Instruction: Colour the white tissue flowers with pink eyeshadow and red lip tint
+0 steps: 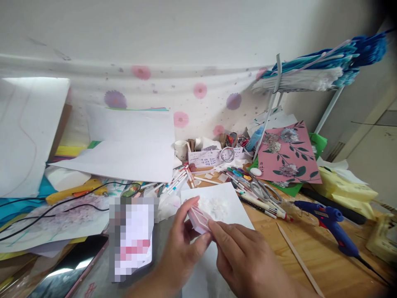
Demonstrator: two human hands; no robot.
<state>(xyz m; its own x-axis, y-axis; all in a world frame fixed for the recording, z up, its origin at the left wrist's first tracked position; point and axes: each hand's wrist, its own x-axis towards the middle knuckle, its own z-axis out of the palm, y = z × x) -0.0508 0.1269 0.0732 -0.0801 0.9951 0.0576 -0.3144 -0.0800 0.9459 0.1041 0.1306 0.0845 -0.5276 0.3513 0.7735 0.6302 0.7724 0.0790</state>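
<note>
Now the left hand (pixel 187 240) pinches a pink rectangular block (pixel 199 219); the right hand (pixel 243 252) touches it, grip unclear; a white cardboard box (pixel 203 159) bears blurred handwriting.

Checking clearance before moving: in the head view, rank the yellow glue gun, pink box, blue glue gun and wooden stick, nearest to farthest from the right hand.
1. Pink box: touching the right hand.
2. Wooden stick: right of the hand.
3. Blue glue gun: farther right.
4. Yellow glue gun: far left.

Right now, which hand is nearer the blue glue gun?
Right. The right hand is left of the blue glue gun, past the wooden stick; the left hand, farther left.
</note>
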